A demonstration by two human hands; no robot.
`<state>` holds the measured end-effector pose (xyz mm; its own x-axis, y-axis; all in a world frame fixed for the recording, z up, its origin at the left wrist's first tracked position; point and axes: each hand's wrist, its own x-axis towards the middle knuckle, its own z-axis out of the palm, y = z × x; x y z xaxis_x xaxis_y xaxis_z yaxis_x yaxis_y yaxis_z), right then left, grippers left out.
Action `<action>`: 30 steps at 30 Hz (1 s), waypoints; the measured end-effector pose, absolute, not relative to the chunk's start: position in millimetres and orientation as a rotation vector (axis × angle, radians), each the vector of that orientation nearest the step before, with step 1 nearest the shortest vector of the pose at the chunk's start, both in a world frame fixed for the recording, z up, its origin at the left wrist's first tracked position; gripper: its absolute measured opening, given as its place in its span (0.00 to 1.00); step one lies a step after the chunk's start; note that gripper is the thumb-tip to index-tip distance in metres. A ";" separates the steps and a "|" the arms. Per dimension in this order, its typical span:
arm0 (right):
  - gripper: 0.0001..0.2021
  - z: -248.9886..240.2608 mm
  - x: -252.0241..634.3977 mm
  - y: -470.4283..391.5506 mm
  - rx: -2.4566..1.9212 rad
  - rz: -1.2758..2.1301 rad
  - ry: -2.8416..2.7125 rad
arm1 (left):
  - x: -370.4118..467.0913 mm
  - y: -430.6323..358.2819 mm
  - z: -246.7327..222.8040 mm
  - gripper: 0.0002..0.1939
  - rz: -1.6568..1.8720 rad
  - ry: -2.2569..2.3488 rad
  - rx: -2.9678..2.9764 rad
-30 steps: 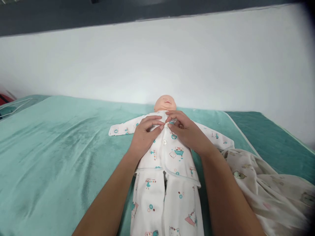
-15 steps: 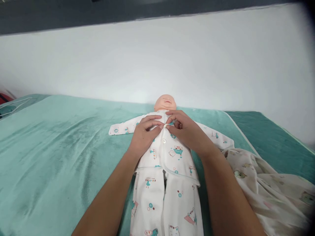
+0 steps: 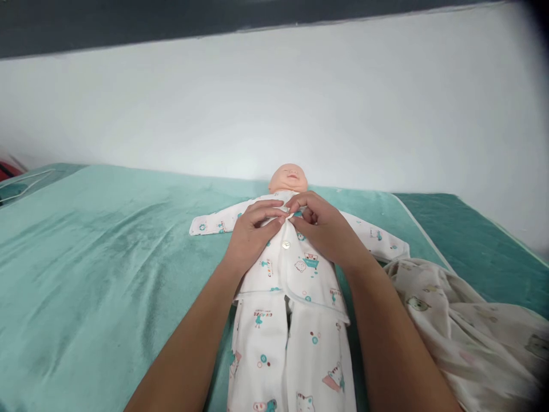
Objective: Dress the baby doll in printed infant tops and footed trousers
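A baby doll (image 3: 288,178) lies on its back, dressed in a white printed shirt (image 3: 300,274) and matching white trousers (image 3: 317,355). Over the doll's chest, my left hand (image 3: 256,232) pinches the left side of the shirt's front opening. My right hand (image 3: 321,223) pinches the other side, its fingertips meeting those of my left hand. The fabric between them is gathered up, and whatever fastener is there is hidden by my fingers. Below my hands a button (image 3: 286,245) shows on the shirt front. Both sleeves are spread outward.
A crumpled white printed cloth (image 3: 454,320) lies at the right beside my forearm. The doll rests on a green blanket (image 3: 107,257) against a white wall (image 3: 274,109). A white wire-like object (image 3: 26,186) is at the far left.
The fingers of my right hand have drawn in closer over the shirt opening, its index finger now bent nearer the pinched spot. My left hand has hardly moved.
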<state>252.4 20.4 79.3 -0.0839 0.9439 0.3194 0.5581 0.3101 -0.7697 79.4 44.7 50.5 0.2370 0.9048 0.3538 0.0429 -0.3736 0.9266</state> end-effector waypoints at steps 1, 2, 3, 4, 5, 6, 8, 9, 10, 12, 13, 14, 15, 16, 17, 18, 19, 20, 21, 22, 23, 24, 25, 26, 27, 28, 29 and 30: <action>0.03 80.2 251.7 19.9 -1.372 0.602 -1.747 | 79.7 44.4 50.6 0.05 1.259 0.899 1.641; 0.03 80.9 251.1 19.5 -1.393 0.608 -1.737 | 79.9 44.1 50.7 0.06 1.263 0.903 1.638; 0.03 81.3 250.4 19.4 -1.415 0.610 -1.727 | 80.1 44.1 50.9 0.06 1.264 0.905 1.641; 0.04 81.5 249.8 19.5 -1.432 0.603 -1.720 | 80.2 44.2 51.0 0.07 1.265 0.904 1.650; 0.04 81.5 249.1 19.7 -1.439 0.589 -1.718 | 80.3 44.5 51.1 0.08 1.266 0.901 1.664; 0.03 81.3 248.4 20.1 -1.437 0.567 -1.720 | 80.3 44.9 51.2 0.09 1.266 0.897 1.679; 0.04 80.6 246.8 20.9 -1.413 0.507 -1.741 | 80.1 45.9 51.2 0.10 1.267 0.892 1.708; 0.04 80.2 246.0 21.3 -1.396 0.470 -1.756 | 79.9 46.4 51.1 0.10 1.270 0.892 1.715; 0.05 79.9 245.2 21.5 -1.380 0.432 -1.770 | 79.8 46.7 50.9 0.10 1.274 0.891 1.719; 0.05 79.8 244.0 21.6 -1.350 0.369 -1.791 | 79.7 47.0 50.2 0.10 1.281 0.889 1.717; 0.05 79.9 243.8 21.5 -1.341 0.355 -1.797 | 79.7 47.0 49.8 0.10 1.283 0.887 1.714; 0.05 80.2 243.9 21.2 -1.341 0.359 -1.798 | 79.8 47.0 49.4 0.10 1.285 0.887 1.710; 0.04 80.6 244.5 20.9 -1.353 0.383 -1.793 | 79.9 46.8 49.0 0.09 1.283 0.889 1.706; 0.04 80.8 245.5 20.6 -1.377 0.426 -1.778 | 80.0 46.7 48.7 0.09 1.281 0.890 1.701; 0.03 80.9 246.9 20.5 -1.405 0.482 -1.753 | 80.1 46.6 48.5 0.08 1.279 0.891 1.698; 0.03 80.7 248.6 20.6 -1.428 0.544 -1.722 | 80.2 46.4 48.4 0.08 1.280 0.889 1.697; 0.03 80.2 250.3 20.9 -1.435 0.603 -1.690 | 80.2 46.3 48.5 0.07 1.282 0.884 1.698; 0.04 79.4 252.0 21.5 -1.420 0.652 -1.662 | 80.3 46.2 48.6 0.07 1.285 0.879 1.703; 0.06 78.2 253.5 22.3 -1.393 0.687 -1.642 | 80.3 46.1 48.8 0.08 1.290 0.872 1.709; 0.06 77.0 254.5 23.2 -1.364 0.708 -1.628 | 80.2 46.0 49.1 0.08 1.294 0.866 1.718; 0.07 75.7 255.2 24.1 -1.343 0.716 -1.618 | 80.2 45.9 49.4 0.08 1.295 0.862 1.725; 0.07 74.6 255.4 24.9 -1.337 0.714 -1.607 | 80.1 45.9 49.8 0.08 1.294 0.861 1.730; 0.06 73.7 255.2 25.5 -1.344 0.706 -1.596 | 80.1 45.8 50.1 0.08 1.294 0.863 1.733; 0.06 73.3 254.9 25.8 -1.361 0.696 -1.588 | 80.2 45.8 50.5 0.08 1.294 0.868 1.734; 0.06 73.2 254.4 26.0 -1.380 0.689 -1.585 | 80.3 45.8 50.8 0.08 1.292 0.874 1.735; 0.06 73.5 254.0 25.8 -1.397 0.686 -1.585 | 80.4 46.0 51.0 0.08 1.290 0.881 1.736; 0.06 74.0 253.7 25.6 -1.411 0.688 -1.590 | 80.6 46.1 51.0 0.08 1.287 0.889 1.736; 0.05 74.7 253.6 25.2 -1.423 0.692 -1.596 | 80.8 46.4 50.9 0.07 1.286 0.895 1.735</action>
